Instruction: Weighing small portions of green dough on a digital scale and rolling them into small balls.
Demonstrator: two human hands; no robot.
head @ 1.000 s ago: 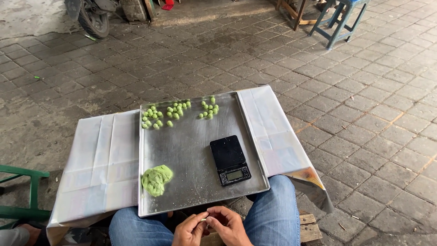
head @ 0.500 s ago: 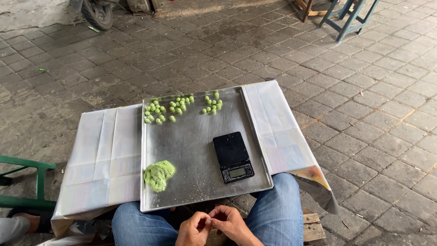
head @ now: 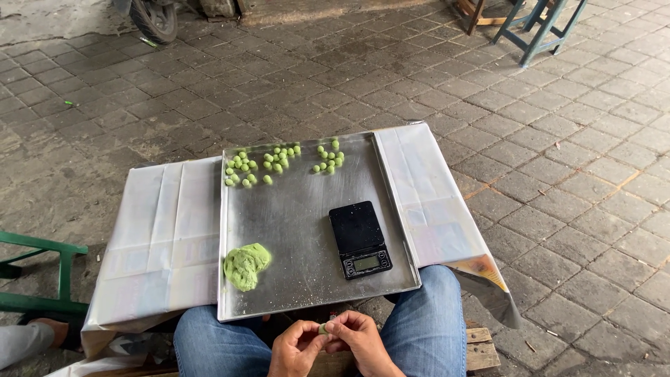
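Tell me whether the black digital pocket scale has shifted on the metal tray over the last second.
No. The black digital pocket scale sits at the same spot near the front right corner of the metal tray, right of the green dough lump; only the camera moved.

An outdoor paved yard used as a makeshift food-making spot. Grey paving bricks (head: 558,174) cover the ground, a motorbike wheel (head: 155,19) stands far left, and a metal tray (head: 293,230) rests on a cloth-covered low table (head: 160,244)

You sit on grey interlocking paving bricks (head: 544,209) in flat daylight. At one o'clock stands a blue wooden stool (head: 541,28), at eleven a dark motorbike tyre (head: 155,19), at eight a green wooden frame (head: 42,276).
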